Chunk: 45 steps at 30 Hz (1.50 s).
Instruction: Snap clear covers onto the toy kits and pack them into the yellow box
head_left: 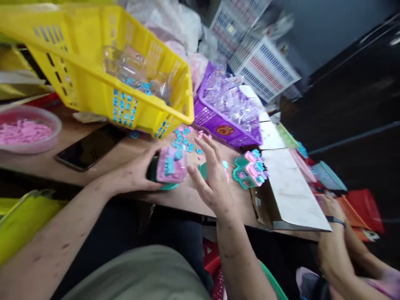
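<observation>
My left hand [136,173] is wrapped round a small toy case [171,164] with a clear pink top, a dark side and a teal base. To its right, my right hand [215,177] is raised over the table with its fingers apart, holding nothing. Partly behind that hand is another teal piece [203,170]. Several teal and pink toy pieces [250,170] stand grouped farther right. Small blue rings and pink bits [185,141] lie scattered beyond my hands.
A yellow basket [93,79] and a purple basket [215,118] stand at the back. A black phone [92,148] and a tub of pink parts [29,148] are left. An open cardboard box [293,191] is right, beside another person's hands [334,208].
</observation>
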Each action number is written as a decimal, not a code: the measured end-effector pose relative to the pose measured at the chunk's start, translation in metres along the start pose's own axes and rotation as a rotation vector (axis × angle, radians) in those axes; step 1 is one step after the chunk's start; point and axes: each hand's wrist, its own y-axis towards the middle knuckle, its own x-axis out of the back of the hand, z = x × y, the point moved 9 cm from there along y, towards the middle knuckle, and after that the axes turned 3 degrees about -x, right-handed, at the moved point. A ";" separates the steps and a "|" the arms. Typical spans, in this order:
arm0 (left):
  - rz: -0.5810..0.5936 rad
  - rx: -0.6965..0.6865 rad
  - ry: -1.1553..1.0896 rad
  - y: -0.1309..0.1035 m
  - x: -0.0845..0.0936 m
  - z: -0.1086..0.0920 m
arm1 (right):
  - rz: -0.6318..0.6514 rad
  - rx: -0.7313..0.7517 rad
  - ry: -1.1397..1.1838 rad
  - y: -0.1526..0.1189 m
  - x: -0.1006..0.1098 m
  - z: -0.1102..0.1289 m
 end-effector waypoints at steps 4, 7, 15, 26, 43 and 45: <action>-0.303 0.057 0.381 -0.028 0.057 -0.029 | -0.209 -0.290 -0.070 -0.032 0.051 -0.070; -0.299 -0.007 0.369 -0.036 0.031 -0.086 | -0.049 -0.558 0.097 -0.066 0.030 -0.120; -0.165 -0.078 0.285 0.025 -0.135 -0.063 | 0.099 -0.536 0.188 -0.036 0.057 -0.119; -0.179 -0.073 0.080 0.041 -0.146 -0.022 | 0.007 -0.521 -0.093 0.224 0.044 -0.218; -0.132 -0.123 -0.017 0.041 -0.142 -0.023 | 0.180 -0.590 0.629 0.127 0.082 -0.154; -0.108 -0.147 -0.001 0.041 -0.138 -0.028 | 0.372 -0.626 0.592 0.089 0.064 -0.135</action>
